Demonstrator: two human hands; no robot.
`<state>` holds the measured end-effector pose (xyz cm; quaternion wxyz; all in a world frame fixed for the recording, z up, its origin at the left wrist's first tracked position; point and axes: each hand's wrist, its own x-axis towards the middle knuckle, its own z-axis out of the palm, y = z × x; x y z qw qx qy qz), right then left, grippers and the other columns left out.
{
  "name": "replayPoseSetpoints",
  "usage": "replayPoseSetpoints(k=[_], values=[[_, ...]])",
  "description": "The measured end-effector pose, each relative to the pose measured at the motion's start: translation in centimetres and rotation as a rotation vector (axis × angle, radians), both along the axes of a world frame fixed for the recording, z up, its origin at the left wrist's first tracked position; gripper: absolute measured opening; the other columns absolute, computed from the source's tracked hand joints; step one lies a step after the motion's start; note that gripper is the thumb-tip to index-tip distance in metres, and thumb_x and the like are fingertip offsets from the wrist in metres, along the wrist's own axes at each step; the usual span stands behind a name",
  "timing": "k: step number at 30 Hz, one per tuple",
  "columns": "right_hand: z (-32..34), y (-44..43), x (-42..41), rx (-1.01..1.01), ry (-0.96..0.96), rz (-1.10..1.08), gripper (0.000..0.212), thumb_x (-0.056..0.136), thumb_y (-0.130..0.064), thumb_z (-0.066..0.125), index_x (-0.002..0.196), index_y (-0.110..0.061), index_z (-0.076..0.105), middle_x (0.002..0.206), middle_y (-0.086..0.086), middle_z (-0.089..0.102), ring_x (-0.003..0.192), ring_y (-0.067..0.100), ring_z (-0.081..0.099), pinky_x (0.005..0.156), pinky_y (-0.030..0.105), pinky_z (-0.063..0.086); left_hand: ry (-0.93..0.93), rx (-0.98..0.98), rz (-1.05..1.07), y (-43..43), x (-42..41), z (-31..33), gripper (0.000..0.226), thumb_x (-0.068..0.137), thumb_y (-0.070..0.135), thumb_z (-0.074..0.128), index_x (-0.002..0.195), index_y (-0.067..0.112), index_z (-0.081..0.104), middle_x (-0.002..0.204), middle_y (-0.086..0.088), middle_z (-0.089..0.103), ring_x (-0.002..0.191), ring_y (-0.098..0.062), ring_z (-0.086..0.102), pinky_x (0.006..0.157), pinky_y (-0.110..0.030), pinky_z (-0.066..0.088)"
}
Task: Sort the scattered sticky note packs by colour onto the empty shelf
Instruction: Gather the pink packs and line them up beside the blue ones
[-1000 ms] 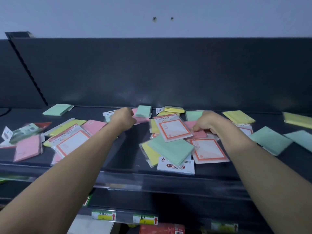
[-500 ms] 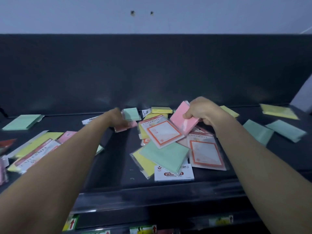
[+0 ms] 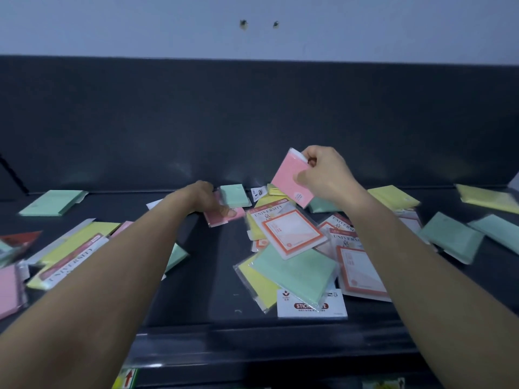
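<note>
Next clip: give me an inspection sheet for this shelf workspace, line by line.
Surface: dark shelf, packs strewn across it unsorted.
Job's things: green packs, yellow packs, orange-framed UNIVERSITY packs and pink ones, many overlapping.
Clutter: red packet at far left; price label on the shelf below.
Hands: right hand holds a raised pink pack; left hand grips a second pink pack at shelf level.
Cables: nothing seen.
Surroundings: dark back panel, pale wall with two holes.
</note>
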<state>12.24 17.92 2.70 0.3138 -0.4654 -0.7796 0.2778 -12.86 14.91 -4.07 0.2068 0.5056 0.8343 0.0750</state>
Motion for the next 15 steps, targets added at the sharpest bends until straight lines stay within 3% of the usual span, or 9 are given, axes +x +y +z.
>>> replayPoseSetpoints(k=[4,9,11,15], values=[[-0.3,-0.1,-0.4,-0.014,0.012,0.032,0.015,0.083,0.0,0.056,0.088,-0.014,0.06,0.093,0.003,0.061,0.088,0.022,0.063,0.049,0.022,0.042,0.14,-0.02,-0.04,0.2,1.7,0.5,0.069,0.06,0.064,0.075,0.1,0.012,0.053,0.111,-0.005,0.058,0.1,-0.027,0.055,0.094,-0.038,0.042],[-0.3,-0.3,-0.3,-0.022,0.012,0.068,0.015,0.083,0.0,0.057,0.088,-0.014,0.06,0.088,0.001,0.06,0.083,0.02,0.063,0.049,0.022,0.043,0.231,-0.086,0.034,-0.8,3.1,0.8,0.099,0.049,0.076,0.071,0.123,0.014,0.049,0.129,-0.011,0.047,0.12,-0.031,0.045,0.104,-0.04,0.037],[-0.2,-0.3,-0.2,-0.017,0.017,0.076,0.016,0.081,0.001,0.055,0.084,-0.014,0.06,0.08,-0.002,0.058,0.078,0.019,0.061,0.049,0.022,0.041,0.173,-0.037,0.09,-1.6,3.1,1.4,0.089,0.053,0.065,0.077,0.12,0.013,0.05,0.129,-0.01,0.047,0.117,-0.029,0.047,0.1,-0.037,0.041],[0.1,-0.6,-0.7,-0.021,0.038,0.101,0.017,0.081,0.002,0.054,0.083,-0.014,0.059,0.082,0.0,0.058,0.08,0.021,0.062,0.048,0.023,0.043,0.098,0.132,0.084,-3.7,3.6,3.9,0.044,0.073,0.019,0.078,0.107,-0.004,0.061,0.103,-0.012,0.063,0.084,-0.021,0.053,0.072,-0.029,0.043]])
